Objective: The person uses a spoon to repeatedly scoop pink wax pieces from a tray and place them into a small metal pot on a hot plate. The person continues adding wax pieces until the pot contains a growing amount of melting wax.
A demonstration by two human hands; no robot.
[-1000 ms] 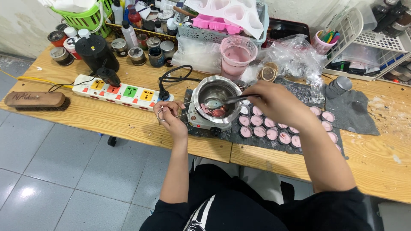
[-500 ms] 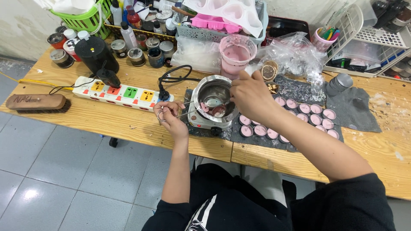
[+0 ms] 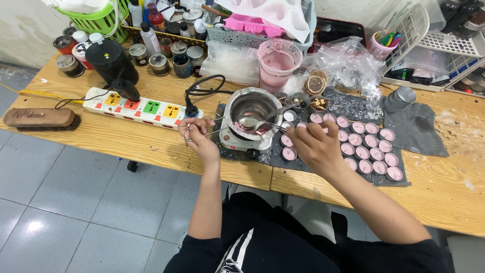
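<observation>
The right hand [image 3: 316, 144] sits just right of centre in the frame, fingers curled shut around the handle of a metal spoon [image 3: 255, 121]. The spoon's long axis runs roughly level across the picture, bowl pointing left and resting inside a shiny steel pot [image 3: 250, 108], where a little pink wax shows at the bottom. The right forearm comes in from the lower right, bare, wrist bent slightly so the knuckles face up.

The left hand [image 3: 197, 136] lies left of the pot, at the table's front edge, fingers closed on the ring end of thin metal tongs [image 3: 217, 131]. The tongs point right, toward the pot's rim. That forearm rises almost straight up from the bottom of the frame.

The pot stands on a small white hot plate [image 3: 242, 144]. To the right, on a dark grey mat [image 3: 399, 134], round little cups of pink wax [image 3: 371, 146] lie in rows. A white power strip [image 3: 141, 107] with coloured sockets stretches along the wooden table [image 3: 126, 141] to the left, and a brown brush [image 3: 40, 119] lies at far left.
</observation>
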